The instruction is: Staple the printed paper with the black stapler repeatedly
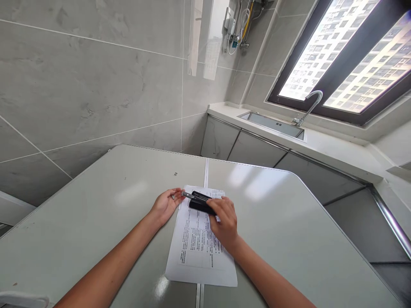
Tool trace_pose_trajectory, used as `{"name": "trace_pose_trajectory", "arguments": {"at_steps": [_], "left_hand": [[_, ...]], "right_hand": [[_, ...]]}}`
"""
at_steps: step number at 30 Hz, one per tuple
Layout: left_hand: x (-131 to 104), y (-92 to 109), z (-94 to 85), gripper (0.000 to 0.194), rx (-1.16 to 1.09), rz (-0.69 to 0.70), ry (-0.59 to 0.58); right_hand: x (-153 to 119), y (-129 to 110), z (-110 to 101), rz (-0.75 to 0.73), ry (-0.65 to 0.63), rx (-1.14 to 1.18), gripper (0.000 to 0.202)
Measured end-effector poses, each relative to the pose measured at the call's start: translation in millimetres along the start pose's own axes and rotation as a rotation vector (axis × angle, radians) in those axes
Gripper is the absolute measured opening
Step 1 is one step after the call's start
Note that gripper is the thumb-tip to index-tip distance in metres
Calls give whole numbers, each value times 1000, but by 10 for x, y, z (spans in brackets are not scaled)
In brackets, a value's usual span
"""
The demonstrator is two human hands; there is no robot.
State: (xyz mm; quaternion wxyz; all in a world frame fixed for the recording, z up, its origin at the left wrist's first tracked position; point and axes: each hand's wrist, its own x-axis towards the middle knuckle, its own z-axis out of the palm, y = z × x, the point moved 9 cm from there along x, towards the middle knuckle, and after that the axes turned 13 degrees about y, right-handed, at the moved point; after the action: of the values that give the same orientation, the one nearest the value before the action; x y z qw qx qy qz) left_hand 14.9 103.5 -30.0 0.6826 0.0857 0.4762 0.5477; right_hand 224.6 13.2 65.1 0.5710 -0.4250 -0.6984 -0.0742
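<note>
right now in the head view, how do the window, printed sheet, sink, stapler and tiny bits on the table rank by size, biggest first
1. window
2. printed sheet
3. sink
4. stapler, partly covered by the right hand
5. tiny bits

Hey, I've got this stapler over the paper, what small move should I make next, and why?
I'd probably steady the stapler with your right grip before shifting its metal part: it juts out at your left grip, and the stapler is over the printed paper.
</note>
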Motion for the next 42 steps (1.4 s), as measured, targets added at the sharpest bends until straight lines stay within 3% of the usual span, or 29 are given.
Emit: {"name": "trace_pose_trajectory", "arguments": {"at_steps": [3,5,10,16,19,22,24,28,32,35,37,40,42], "left_hand": [[31,248,-72,8,45,247,26],[4,324,-55,9,93,334,-8],[-147,218,121,33,248,263,-156],[-418,129,394,18,317,234,-387],[-517,91,478,28,497,362,-496],[-609,2,520,40,675,436,-598],[-664,-70,526,49,736,408,-658],[-805,-207,540,52,808,307,-806],[-883,-260,552,47,874,297,-855],[-840,-185,548,55,897,341,-800],[-709,35,503,52,854,456,-648],[-469,567,274,28,754,755,-275],[-352,830,96,23,873,957,-44]], "right_hand": [[-35,422,118,427,-60,76,24],[-83,564,245,546,-166,121,25],[-154,772,410,596,-279,183,28],[-134,860,449,490,-300,193,33],[15,670,270,324,-176,144,47],[126,169,73,-2,-53,158,49],[96,-170,50,-177,-67,196,49],[2,-555,115,-317,-149,246,51],[14,-677,80,-367,-142,298,49],[86,-605,-24,-338,-66,311,44],[179,-376,-137,-224,44,264,38],[292,266,-327,48,197,98,22],[306,778,-418,200,211,-10,12]]}}
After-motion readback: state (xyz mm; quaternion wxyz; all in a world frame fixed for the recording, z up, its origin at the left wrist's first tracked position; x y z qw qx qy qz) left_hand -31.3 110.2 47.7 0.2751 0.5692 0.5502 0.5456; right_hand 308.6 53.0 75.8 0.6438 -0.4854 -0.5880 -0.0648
